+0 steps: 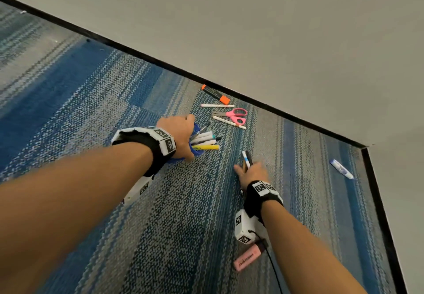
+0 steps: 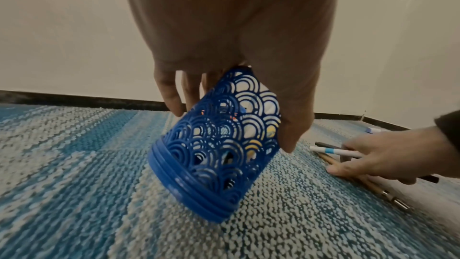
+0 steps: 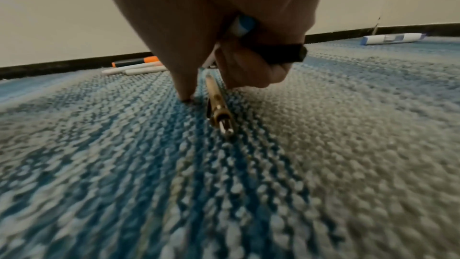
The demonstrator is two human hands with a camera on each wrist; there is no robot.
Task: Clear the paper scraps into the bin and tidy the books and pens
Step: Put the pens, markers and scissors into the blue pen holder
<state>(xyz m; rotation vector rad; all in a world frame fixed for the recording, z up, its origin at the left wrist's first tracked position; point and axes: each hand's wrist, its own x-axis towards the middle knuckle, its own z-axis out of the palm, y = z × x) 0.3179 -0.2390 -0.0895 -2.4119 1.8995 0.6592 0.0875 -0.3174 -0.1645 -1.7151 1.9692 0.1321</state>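
Observation:
My left hand (image 1: 181,133) grips a blue lattice pen holder (image 2: 219,149), tilted on the carpet with its base edge touching down. Several pens (image 1: 205,141) stick out of its mouth toward the right. My right hand (image 1: 251,174) is low on the carpet, fingers curled round a white-and-blue pen (image 1: 246,158) and a black pen (image 3: 278,53). A gold pen (image 3: 217,105) lies under the hand on the carpet, its tip toward the wrist camera. No paper scraps, books or bin are in view.
An orange highlighter (image 1: 215,94), two white pens (image 1: 216,105), and pink scissors (image 1: 234,115) lie by the black skirting board (image 1: 286,114). A white-and-blue tube (image 1: 341,169) lies at the right near the wall corner. A pink highlighter (image 1: 249,258) lies under my right forearm.

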